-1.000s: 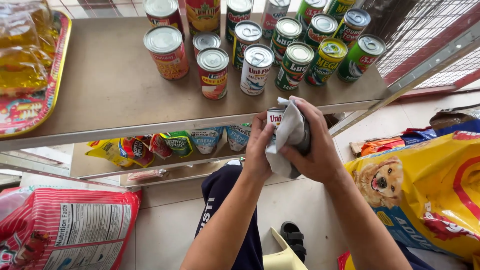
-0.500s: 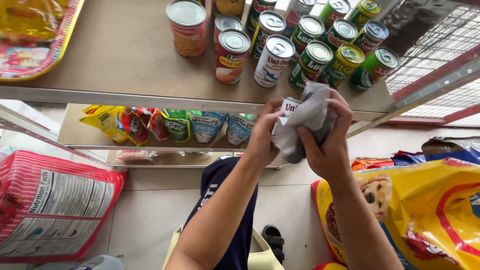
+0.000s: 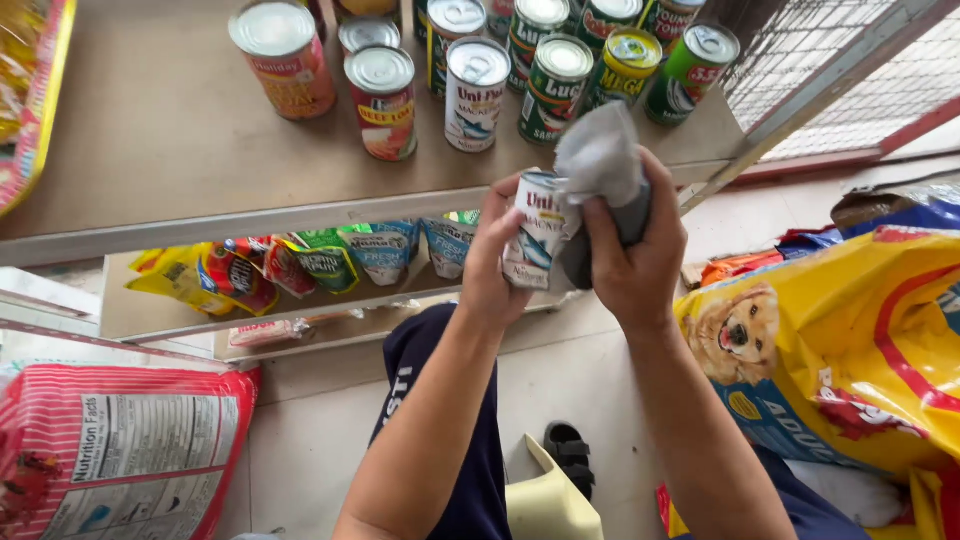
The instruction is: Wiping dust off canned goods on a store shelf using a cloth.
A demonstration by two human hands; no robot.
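Observation:
My left hand [image 3: 497, 268] grips a white and blue fish can [image 3: 533, 229], held upright just in front of the shelf's front edge. My right hand [image 3: 636, 255] is closed around a grey cloth [image 3: 597, 160] that is pressed against the can's right side and top. Both hands are raised below the row of cans on the wooden shelf [image 3: 170, 150].
Several cans [image 3: 475, 90] stand at the back of the shelf, a red-labelled can [image 3: 283, 58] at their left. Snack packets [image 3: 300, 262] hang on a lower shelf. A yellow pet food bag [image 3: 850, 350] lies at right, a red and white sack [image 3: 110, 450] at lower left.
The hands with can and cloth stayed together near the shelf edge. The cloth shifted from covering the can's front to its right side, so the label now shows. My view tilted.

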